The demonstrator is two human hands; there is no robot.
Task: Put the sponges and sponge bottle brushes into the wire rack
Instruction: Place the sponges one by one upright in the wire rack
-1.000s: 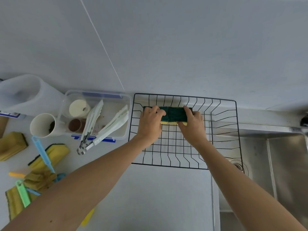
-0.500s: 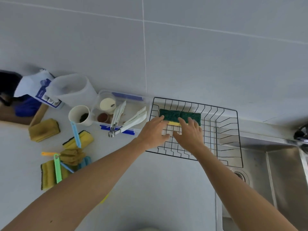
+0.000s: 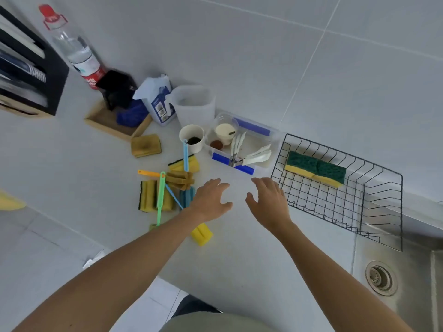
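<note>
Hovering over bare white counter: left hand (image 3: 211, 202) and right hand (image 3: 268, 202), both empty, fingers spread. Lying inside black wire rack (image 3: 374, 207) along far side: two green-topped yellow sponges (image 3: 316, 167). Remaining heap of yellow sponges and plastic-handled sponge brushes (image 3: 167, 188) sitting leftward, just beside left hand; green brush handle running near-to-far. Left hand judged nearer.

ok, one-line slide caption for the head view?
Two green-topped sponges in the wire rack; both empty hands hover over the counter.
</note>
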